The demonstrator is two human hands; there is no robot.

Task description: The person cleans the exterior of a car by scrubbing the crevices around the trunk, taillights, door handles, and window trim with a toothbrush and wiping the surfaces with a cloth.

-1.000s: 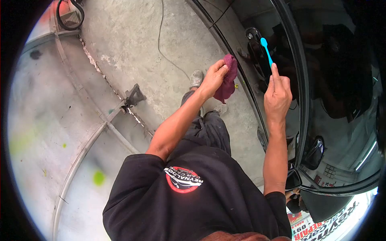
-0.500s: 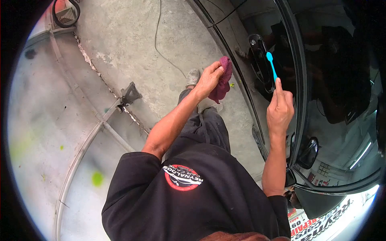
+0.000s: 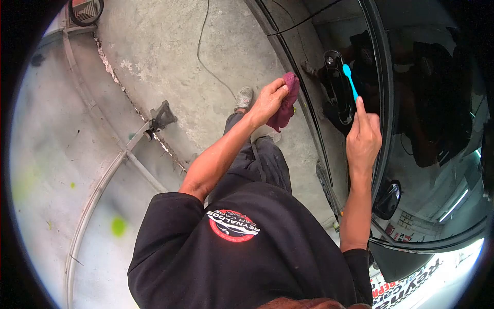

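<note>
The black car fills the right side of my view, its glossy door panel curving away and mirroring the workshop. Below and to the left lies the concrete floor, cracked along a metal rail, with a thin cable trailing across it.

Against the car's side sits the black door handle. Over the last second the view has swung so that the handle sits lower and closer to the middle, and the right hand has followed it in.

My right hand is clenched around the lower end of a blue toothbrush, forefinger laid straight up along the shaft. The brush head now sits just beside the handle's upper part, nearer than it was a second ago; whether the bristles touch the paint I cannot tell. I judge the brush is being brought to the recess around the handle.

My left hand grips a bunched maroon rag, held off the panel near the door's lower edge, much where it was before. A grey shoe shows on the floor just behind it.
</note>
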